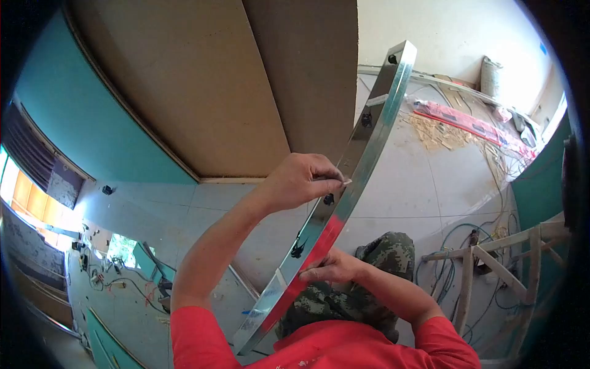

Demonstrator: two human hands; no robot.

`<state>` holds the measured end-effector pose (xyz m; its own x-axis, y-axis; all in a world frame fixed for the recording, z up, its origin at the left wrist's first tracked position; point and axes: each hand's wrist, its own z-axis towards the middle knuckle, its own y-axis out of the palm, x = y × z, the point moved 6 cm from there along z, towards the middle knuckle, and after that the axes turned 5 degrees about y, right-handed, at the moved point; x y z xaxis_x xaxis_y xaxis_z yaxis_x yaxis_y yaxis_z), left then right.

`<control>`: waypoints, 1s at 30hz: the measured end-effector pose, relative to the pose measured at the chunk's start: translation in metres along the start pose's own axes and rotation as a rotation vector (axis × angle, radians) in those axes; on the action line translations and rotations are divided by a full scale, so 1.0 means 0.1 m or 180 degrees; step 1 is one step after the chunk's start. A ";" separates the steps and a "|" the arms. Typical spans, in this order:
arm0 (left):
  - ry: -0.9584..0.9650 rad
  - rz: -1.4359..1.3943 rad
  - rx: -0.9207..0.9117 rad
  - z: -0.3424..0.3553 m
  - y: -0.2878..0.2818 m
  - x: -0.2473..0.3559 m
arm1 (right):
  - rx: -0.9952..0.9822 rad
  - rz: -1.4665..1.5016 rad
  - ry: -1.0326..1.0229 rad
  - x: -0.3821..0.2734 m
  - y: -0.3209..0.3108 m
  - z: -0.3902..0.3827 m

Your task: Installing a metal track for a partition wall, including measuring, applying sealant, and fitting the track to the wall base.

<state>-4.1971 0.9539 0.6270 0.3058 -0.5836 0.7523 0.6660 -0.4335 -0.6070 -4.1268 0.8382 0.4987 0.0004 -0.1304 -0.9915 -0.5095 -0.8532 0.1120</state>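
Observation:
A long shiny metal channel [370, 161] slants across the middle, from near my body up to the far right. Several small black fittings [298, 249] sit along its inside, and a pale strip [377, 101] crosses it near the far end. My left hand [304, 179] is over the channel's middle, thumb and fingers pinched on a small pale piece [347, 182], too small to name exactly. Lower down, my right hand [329, 269] is closed on the channel's right edge. The red on the metal beside it looks like my shirt's reflection.
Large brown boards [184, 74] stand at upper left beside a teal panel [74, 117]. A wooden frame [498, 270] and coiled hoses [452, 246] are at right. Pink-wrapped lengths [467, 123], wood scraps [436, 132] and a sack [491, 77] lie farther back. Tools and cables [114, 264] litter the left floor.

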 end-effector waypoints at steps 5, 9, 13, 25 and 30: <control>0.0719 0.1026 0.0348 -0.07 0.07 0.19 | 0.0015 0.0089 0.0285 -0.07 0.00 -0.03; 0.1210 0.1792 0.0612 -0.10 0.09 0.29 | 0.0037 0.0121 0.0216 -0.08 -0.01 -0.03; 0.1427 0.2086 0.0598 -0.08 0.16 0.34 | -0.0044 -0.0165 0.0036 -0.05 -0.03 0.00; 0.1224 0.1571 0.0200 0.13 0.05 0.21 | -0.0044 -0.0040 -0.0088 0.05 0.01 -0.06; 0.0428 0.2225 0.1197 -0.19 -0.76 -0.39 | -0.0267 0.0004 -0.0575 0.21 0.09 -0.07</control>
<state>-4.2725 0.9965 0.6383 0.6682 -0.7223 0.1783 0.5425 0.3090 -0.7812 -4.1251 0.8244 0.4794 -0.1586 -0.0452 -0.9863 -0.4360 -0.8931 0.1110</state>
